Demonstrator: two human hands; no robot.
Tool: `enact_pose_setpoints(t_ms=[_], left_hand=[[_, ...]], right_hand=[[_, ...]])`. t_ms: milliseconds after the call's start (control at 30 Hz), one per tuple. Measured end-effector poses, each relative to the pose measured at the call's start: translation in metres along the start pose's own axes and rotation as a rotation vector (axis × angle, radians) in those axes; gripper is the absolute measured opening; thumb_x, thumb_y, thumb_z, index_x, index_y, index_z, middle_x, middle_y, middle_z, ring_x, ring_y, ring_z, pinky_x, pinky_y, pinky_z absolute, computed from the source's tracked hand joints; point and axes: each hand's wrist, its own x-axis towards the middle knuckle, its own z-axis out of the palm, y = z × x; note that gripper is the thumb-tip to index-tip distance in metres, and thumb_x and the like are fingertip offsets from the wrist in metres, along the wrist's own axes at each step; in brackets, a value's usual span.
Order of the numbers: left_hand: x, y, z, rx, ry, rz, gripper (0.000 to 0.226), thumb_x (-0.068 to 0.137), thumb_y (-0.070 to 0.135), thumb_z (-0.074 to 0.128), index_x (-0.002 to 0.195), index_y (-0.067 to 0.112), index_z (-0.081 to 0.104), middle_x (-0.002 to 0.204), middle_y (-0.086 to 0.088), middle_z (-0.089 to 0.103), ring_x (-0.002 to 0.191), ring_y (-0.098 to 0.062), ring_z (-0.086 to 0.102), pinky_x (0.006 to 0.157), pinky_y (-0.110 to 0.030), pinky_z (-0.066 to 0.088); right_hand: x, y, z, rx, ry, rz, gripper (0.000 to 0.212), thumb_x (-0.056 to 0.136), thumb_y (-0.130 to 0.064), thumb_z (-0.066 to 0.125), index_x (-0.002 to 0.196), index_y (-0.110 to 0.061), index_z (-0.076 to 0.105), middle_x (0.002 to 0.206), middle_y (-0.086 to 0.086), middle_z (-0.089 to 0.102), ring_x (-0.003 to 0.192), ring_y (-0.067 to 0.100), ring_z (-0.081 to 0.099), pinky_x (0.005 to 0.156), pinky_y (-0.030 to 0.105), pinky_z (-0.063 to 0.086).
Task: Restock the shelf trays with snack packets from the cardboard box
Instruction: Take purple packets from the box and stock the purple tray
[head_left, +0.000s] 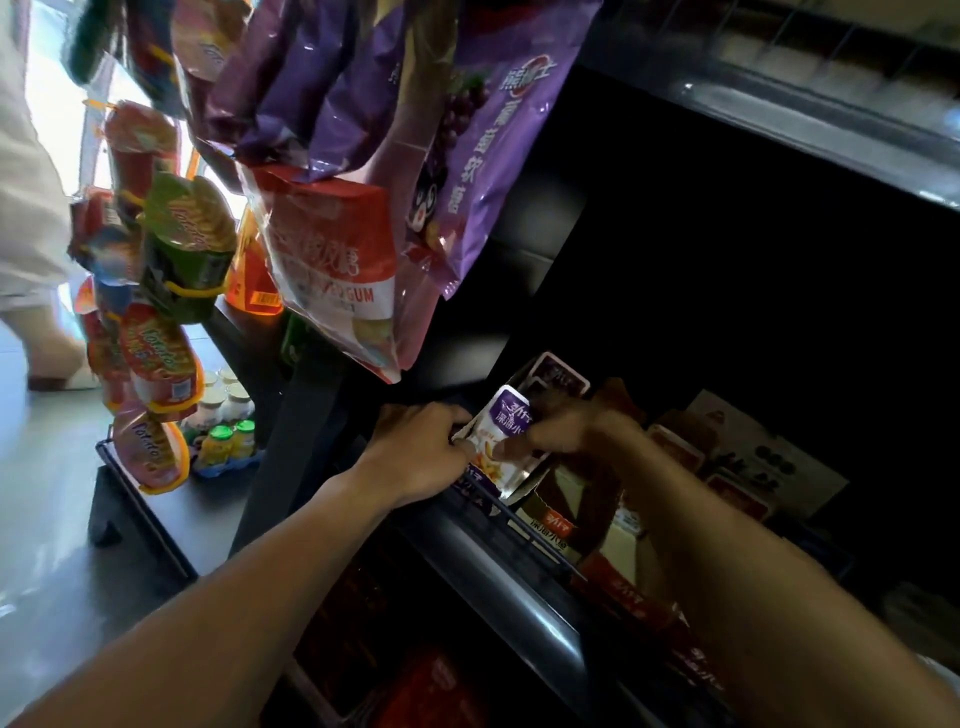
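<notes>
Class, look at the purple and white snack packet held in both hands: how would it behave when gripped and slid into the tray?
The purple and white snack packet looks like thin glossy film, so probably light and somewhat slippery. Held by the left hand and right hand at its sides, it would likely flex rather than stay stiff.

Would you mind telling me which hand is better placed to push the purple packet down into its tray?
Probably the right hand: its fingers grip the purple packet directly above the open tray, while the left hand mainly steadies the packet's left edge.
</notes>
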Motion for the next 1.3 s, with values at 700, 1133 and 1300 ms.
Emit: enact_pose_setpoints(t_ms=[700,1133,1300], left_hand=[[0.004,-0.004,0.006,0.034,0.067,0.018,0.027,0.089,0.032,0.056,0.111,0.022,0.070,0.105,0.000,0.073,0.112,-0.023,0.059,0.096,-0.028,0.039],[0.010,-0.008,0.013,0.127,0.039,0.032,0.040,0.094,0.035,0.048,0.131,0.025,0.059,0.131,-0.001,0.063,0.127,-0.020,0.051,0.110,-0.030,0.023],[0.010,-0.009,0.012,0.137,0.030,0.034,0.043,0.096,0.034,0.046,0.137,0.024,0.054,0.138,-0.003,0.058,0.131,-0.020,0.047,0.111,-0.028,0.019]], right_hand=[[0.012,-0.010,0.008,-0.142,-0.079,0.006,0.034,0.076,-0.030,0.083,0.101,-0.024,0.060,0.094,-0.010,0.063,0.094,0.015,0.061,0.088,0.026,0.048],[0.022,-0.013,0.009,-0.201,-0.077,0.068,0.035,0.072,-0.023,0.085,0.101,-0.010,0.071,0.091,-0.002,0.071,0.082,0.012,0.067,0.072,0.022,0.054],[0.028,-0.012,0.007,-0.171,-0.076,0.088,0.024,0.068,-0.028,0.087,0.080,-0.016,0.070,0.079,-0.006,0.069,0.079,0.013,0.067,0.079,0.027,0.051]])
